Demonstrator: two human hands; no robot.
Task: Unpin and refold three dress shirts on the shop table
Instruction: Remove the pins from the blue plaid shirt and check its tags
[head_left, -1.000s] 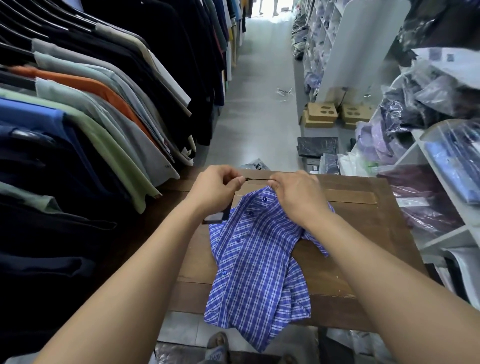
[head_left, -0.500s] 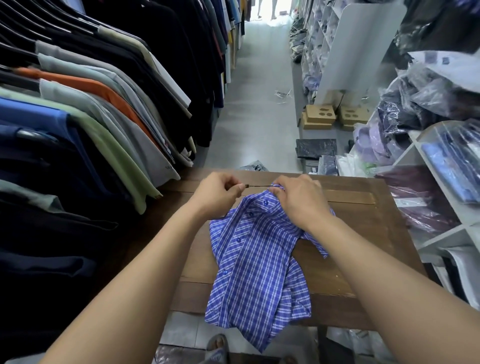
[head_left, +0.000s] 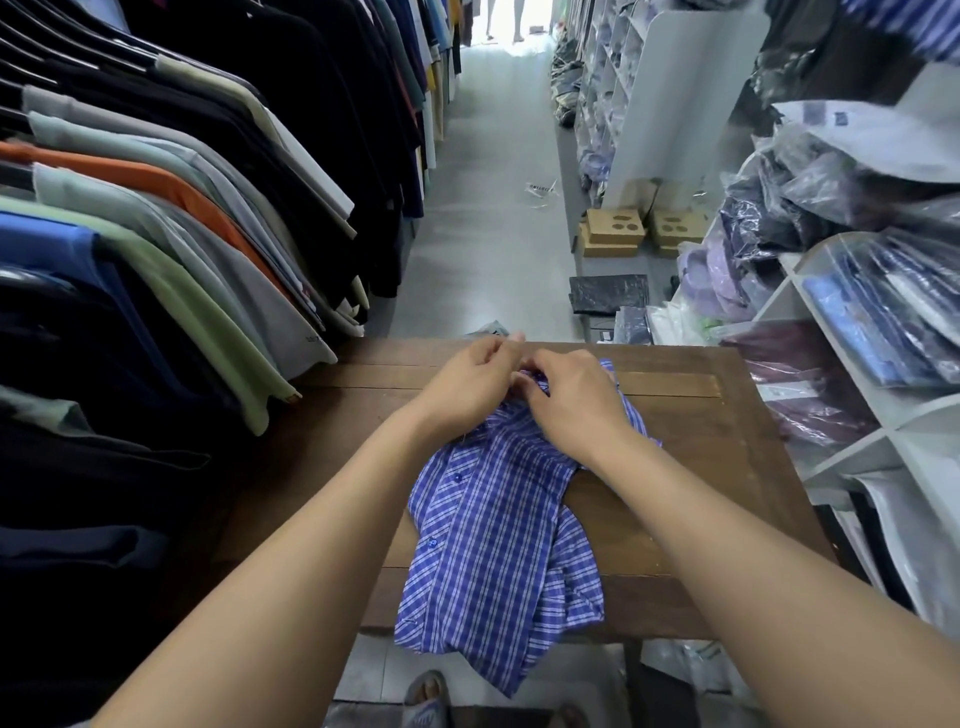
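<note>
A blue and white checked dress shirt (head_left: 493, 540) lies button side up on the dark wooden table (head_left: 696, 467), its lower end hanging over the near edge. My left hand (head_left: 475, 382) and my right hand (head_left: 574, 392) meet at the shirt's collar at the far end, fingers curled and pinching the fabric there. The collar itself is mostly hidden under both hands. No pin shows between the fingers.
A rack of hanging shirts (head_left: 171, 218) crowds the table's left side. White shelves (head_left: 872, 405) with bagged shirts stand on the right. Cardboard boxes (head_left: 613, 234) and a dark packet (head_left: 608, 293) lie on the floor beyond the table. My sandalled foot (head_left: 426, 696) shows below.
My left hand held a thin pin out to the left of the collar; it has since moved right to join my right hand at the collar, and the pin is out of sight.
</note>
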